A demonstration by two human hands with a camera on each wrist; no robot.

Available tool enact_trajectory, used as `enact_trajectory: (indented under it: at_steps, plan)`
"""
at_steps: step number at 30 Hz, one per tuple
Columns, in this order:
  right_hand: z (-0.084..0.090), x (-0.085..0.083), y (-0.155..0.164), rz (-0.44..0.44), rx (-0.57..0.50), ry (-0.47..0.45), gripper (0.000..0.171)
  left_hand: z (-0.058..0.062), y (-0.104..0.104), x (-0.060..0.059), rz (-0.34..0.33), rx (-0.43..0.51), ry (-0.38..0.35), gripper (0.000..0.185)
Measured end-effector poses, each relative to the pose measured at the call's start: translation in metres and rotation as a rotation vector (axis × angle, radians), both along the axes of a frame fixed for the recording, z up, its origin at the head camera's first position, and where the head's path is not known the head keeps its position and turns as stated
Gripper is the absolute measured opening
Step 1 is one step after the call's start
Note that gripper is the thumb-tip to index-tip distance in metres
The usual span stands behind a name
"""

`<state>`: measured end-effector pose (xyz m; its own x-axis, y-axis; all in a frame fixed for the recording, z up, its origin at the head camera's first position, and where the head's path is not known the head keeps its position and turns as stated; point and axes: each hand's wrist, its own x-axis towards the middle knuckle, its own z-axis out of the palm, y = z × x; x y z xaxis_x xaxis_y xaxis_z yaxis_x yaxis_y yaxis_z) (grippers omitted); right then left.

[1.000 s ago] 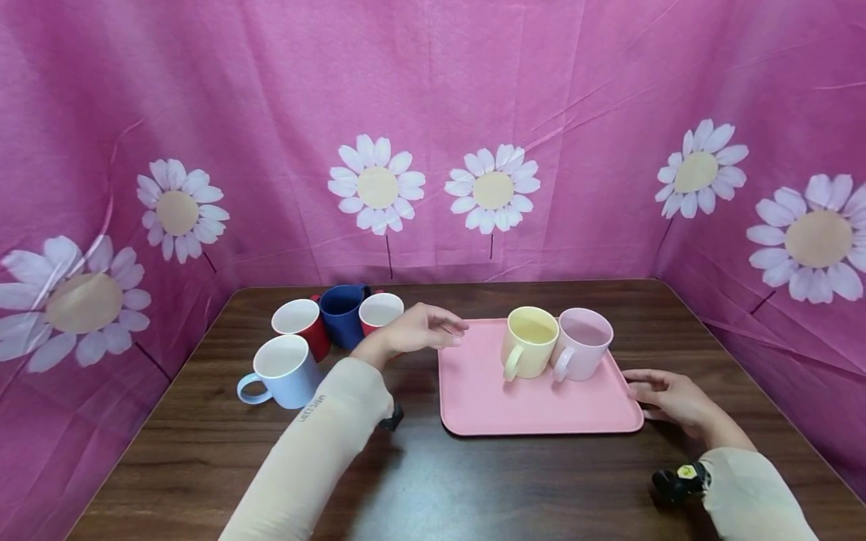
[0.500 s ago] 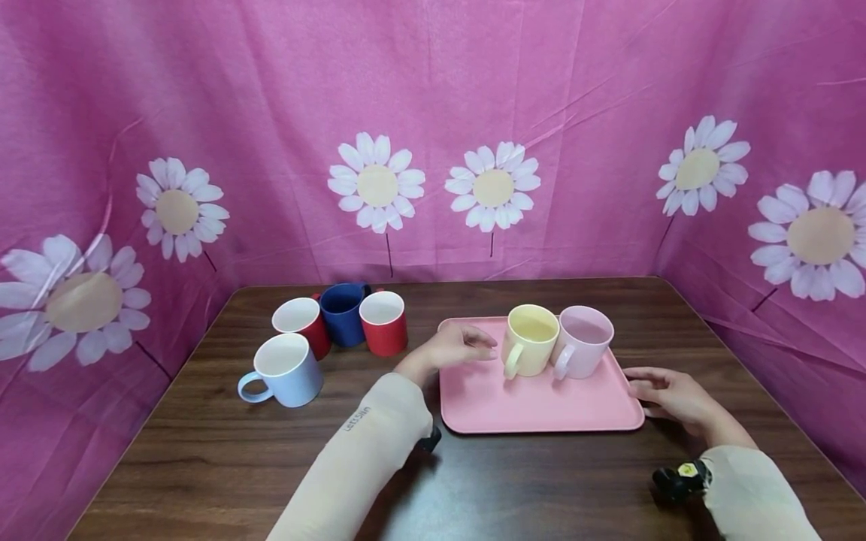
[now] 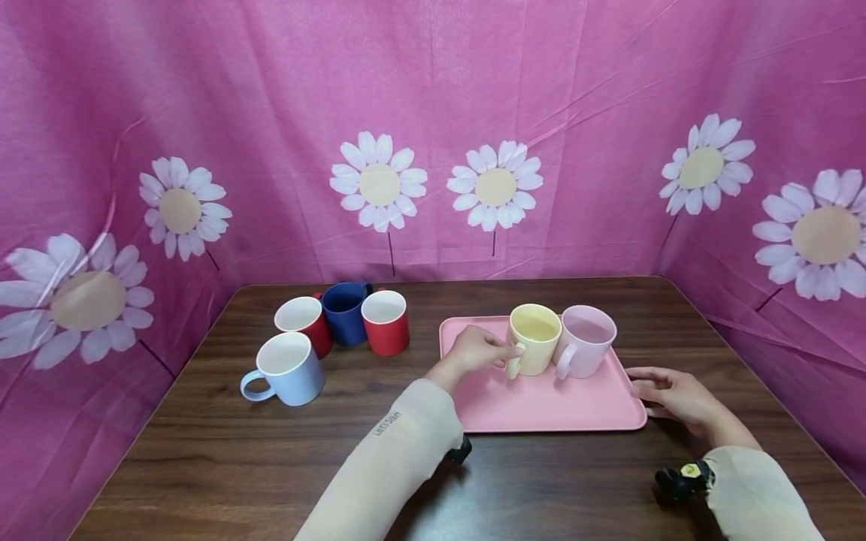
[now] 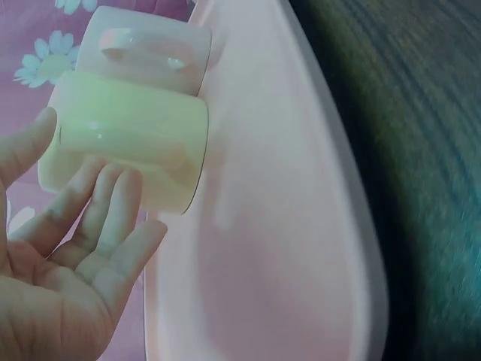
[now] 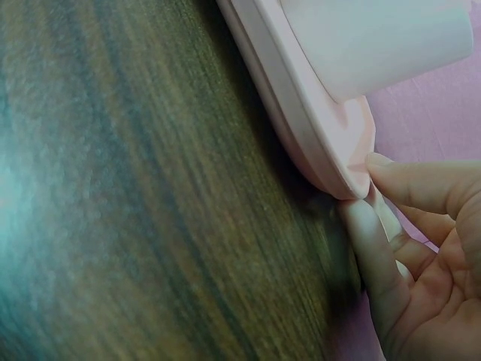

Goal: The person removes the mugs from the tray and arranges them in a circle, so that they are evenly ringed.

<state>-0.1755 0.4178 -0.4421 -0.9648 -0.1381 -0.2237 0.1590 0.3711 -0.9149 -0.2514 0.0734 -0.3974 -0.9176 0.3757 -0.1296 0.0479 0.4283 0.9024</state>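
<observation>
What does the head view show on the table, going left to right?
light blue mug → red mug → dark blue mug → second red mug → left hand → yellow mug → pink mug → right hand

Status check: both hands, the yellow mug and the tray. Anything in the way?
Left hand open, fingers at yellow mug handle. Right hand open, fingertips against pink tray edge. Pink mug tight beside the yellow one.
</observation>
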Motion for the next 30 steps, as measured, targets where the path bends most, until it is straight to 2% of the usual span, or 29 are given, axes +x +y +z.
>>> enact_trajectory:
  at_steps: [6,11,20,30]
  plan:
    - [0.000,0.000,0.001,-0.008,0.011,0.001,0.059,0.000,0.007,0.002,0.057,0.008,0.045,0.026]
    - [0.001,0.001,0.001,-0.016,0.027,-0.008,0.060,0.001,0.011,0.000,0.057,-0.016,0.067,0.025]
    - [0.001,0.001,0.000,-0.018,0.022,-0.005,0.059,0.005,0.010,-0.006,-0.044,-0.102,0.093,0.019]
    - [0.000,0.001,-0.001,-0.023,0.023,-0.002,0.059,0.008,-0.008,-0.014,-0.175,-0.063,0.064,0.013]
